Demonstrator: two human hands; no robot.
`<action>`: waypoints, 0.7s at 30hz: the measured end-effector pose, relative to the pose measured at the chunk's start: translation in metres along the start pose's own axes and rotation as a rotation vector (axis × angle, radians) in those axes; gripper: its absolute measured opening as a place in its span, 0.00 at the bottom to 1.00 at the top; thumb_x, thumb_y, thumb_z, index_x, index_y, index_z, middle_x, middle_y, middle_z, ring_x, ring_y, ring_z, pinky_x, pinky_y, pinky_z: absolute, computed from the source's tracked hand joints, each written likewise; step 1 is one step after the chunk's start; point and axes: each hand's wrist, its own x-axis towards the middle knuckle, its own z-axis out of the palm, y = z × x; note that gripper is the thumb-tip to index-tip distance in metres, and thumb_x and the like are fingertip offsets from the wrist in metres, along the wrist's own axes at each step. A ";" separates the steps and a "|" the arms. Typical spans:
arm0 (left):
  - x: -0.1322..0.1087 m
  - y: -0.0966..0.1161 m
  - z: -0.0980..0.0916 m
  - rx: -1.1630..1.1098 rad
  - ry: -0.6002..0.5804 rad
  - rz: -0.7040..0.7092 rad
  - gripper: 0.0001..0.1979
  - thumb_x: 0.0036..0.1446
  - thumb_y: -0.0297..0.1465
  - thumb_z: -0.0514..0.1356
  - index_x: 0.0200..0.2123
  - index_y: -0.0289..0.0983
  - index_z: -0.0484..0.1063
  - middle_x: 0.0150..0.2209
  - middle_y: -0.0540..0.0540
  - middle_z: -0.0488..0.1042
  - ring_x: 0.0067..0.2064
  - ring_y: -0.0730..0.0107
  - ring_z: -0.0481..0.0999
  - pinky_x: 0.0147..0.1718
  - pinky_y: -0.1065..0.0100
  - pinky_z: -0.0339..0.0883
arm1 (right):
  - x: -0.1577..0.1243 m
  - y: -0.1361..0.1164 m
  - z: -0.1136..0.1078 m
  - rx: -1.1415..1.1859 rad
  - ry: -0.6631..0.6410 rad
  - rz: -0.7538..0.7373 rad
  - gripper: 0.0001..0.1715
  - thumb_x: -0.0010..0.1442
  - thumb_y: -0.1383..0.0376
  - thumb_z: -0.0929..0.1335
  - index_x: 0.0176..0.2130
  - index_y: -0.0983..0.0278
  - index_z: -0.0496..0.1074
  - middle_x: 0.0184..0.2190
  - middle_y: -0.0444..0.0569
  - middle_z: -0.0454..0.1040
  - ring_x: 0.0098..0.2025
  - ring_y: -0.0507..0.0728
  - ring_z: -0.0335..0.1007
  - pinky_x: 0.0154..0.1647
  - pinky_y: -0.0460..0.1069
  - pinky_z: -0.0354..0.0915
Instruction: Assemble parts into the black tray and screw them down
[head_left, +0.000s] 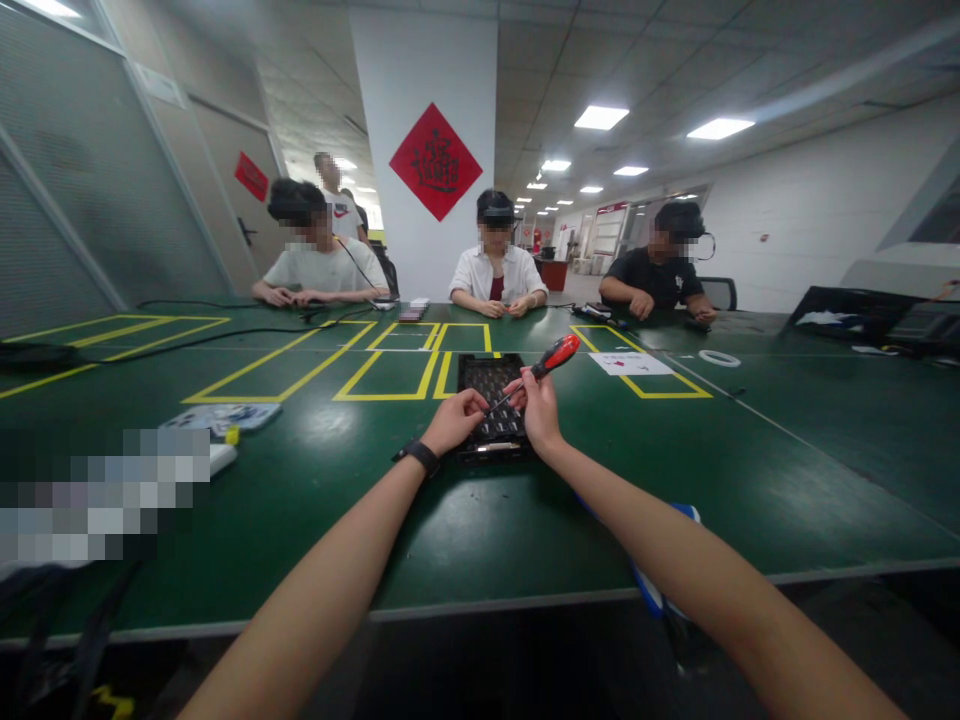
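A screwdriver point(556, 356) with a red and black handle slants up to the right, its thin shaft pointing down toward my left hand. My right hand point(538, 408) is closed around it near where handle and shaft meet. With fingertips pinched together, my left hand point(456, 420) is at the shaft's lower end; anything small between those fingers is hidden. Beneath both hands lies an open black case point(501, 440) with rows of small metal pieces, perhaps bits, in its slots. A dark band is on my left wrist.
Yellow tape outlines point(382, 397) mark the green table point(322, 530). A white paper sheet point(628, 364) and a white ring point(718, 358) lie to the right. Partly under my right forearm is a blue and white object point(686, 512). Several people sit across the table.
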 end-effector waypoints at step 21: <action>0.000 0.000 0.000 -0.110 -0.018 -0.037 0.10 0.45 0.25 0.57 0.35 0.35 0.67 0.23 0.53 0.69 0.25 0.76 0.67 0.27 0.72 0.62 | -0.005 -0.007 0.002 -0.030 -0.020 -0.034 0.13 0.60 0.56 0.59 0.40 0.62 0.60 0.22 0.39 0.68 0.20 0.46 0.60 0.21 0.42 0.57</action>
